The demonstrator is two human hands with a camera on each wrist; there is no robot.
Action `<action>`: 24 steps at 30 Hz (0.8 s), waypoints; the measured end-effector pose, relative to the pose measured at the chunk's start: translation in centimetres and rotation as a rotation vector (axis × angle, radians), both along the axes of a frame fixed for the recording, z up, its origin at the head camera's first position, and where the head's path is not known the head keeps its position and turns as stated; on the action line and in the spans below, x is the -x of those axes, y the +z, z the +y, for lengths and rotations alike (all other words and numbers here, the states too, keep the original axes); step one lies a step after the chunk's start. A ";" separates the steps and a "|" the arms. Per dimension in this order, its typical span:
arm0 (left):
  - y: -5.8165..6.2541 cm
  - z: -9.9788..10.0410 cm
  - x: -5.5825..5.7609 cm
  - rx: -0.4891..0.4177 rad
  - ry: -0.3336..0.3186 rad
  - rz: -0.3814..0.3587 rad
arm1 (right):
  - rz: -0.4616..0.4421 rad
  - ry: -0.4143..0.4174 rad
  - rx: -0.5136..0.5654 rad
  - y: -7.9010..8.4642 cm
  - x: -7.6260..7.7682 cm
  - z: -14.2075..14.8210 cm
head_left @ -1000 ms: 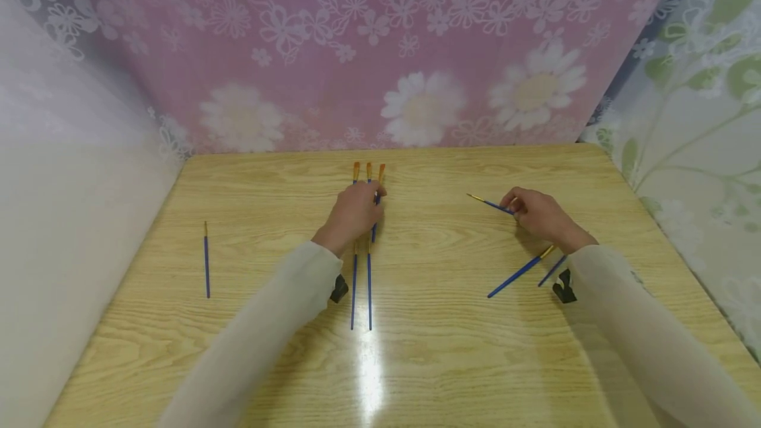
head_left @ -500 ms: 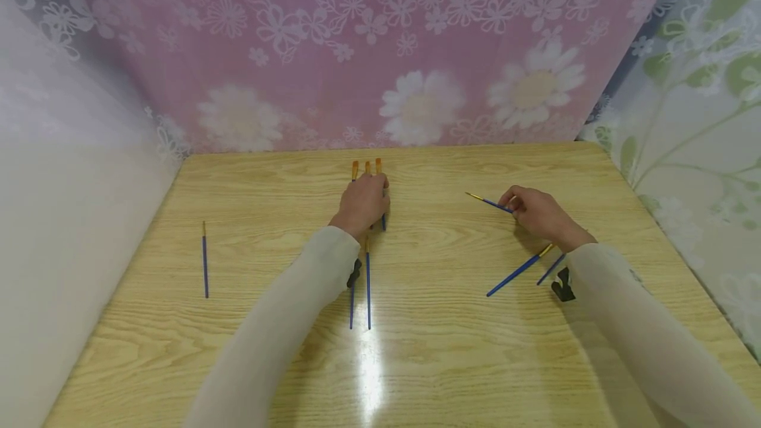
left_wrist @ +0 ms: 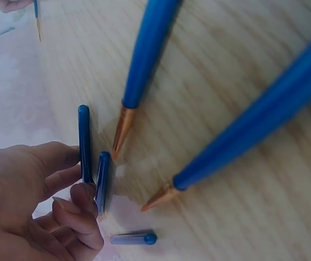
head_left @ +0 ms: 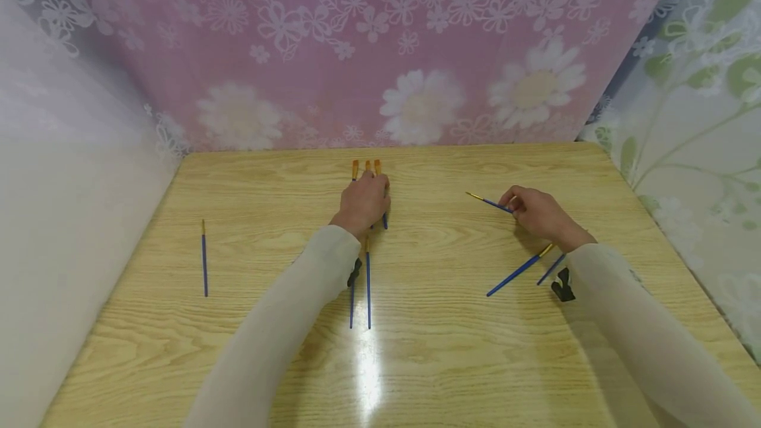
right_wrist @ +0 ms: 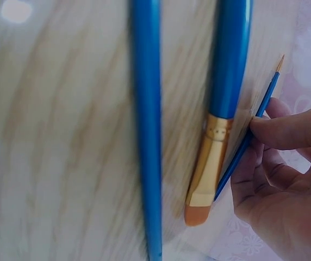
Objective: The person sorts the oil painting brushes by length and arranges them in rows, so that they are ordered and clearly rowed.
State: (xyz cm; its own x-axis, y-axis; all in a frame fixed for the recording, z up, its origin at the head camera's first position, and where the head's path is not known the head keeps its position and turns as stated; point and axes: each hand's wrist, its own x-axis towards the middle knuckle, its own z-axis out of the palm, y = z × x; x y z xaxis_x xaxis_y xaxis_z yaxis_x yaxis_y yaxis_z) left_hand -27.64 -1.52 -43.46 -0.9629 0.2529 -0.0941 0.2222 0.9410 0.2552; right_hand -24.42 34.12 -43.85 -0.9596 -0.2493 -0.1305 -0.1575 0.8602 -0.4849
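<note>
In the head view my left hand point(head_left: 364, 203) is at a row of three flat paintbrushes at the table's back. It pinches the rightmost paintbrush point(head_left: 377, 167), whose blue handle point(left_wrist: 84, 136) shows between thumb and fingers in the left wrist view. The other two, a middle paintbrush point(head_left: 368, 165) and a left paintbrush point(head_left: 355, 169), lie beside it, partly covered by the hand. My right hand point(head_left: 538, 213) pinches a fine paintbrush point(head_left: 492, 203) by its blue handle, the pointed tip facing left.
Nearer me lie two fine brushes, one point(head_left: 368, 289) beside another point(head_left: 351, 309) partly under my left sleeve. A lone fine brush point(head_left: 205, 263) lies far left. Below my right wrist are a thick flat brush point(head_left: 517, 274) and a thinner brush point(head_left: 549, 269). Patterned cloth point(head_left: 333, 98) backs the table.
My left hand has moved slightly right with the rightmost flat brush, which has turned from slanting to nearly in line with its neighbours. My right hand keeps its place.
</note>
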 end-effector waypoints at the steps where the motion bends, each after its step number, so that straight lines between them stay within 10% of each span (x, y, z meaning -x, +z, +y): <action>1: -0.1 0.0 0.1 0.002 -0.001 0.000 | 0.001 0.000 0.000 0.0 0.0 0.0; 24: 1.0 -3.5 -1.2 -0.168 -0.032 0.006 | -0.009 -0.004 0.008 0.2 -0.2 0.0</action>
State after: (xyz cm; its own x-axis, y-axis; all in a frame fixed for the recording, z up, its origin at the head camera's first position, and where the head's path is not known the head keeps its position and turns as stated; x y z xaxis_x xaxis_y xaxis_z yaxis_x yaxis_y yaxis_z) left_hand -26.42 -5.06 -42.46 -0.9545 0.2950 -0.0427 0.2531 0.8777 0.4068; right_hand -24.24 34.09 -43.61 -0.9593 -0.2466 -0.1373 -0.1496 0.8568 -0.4934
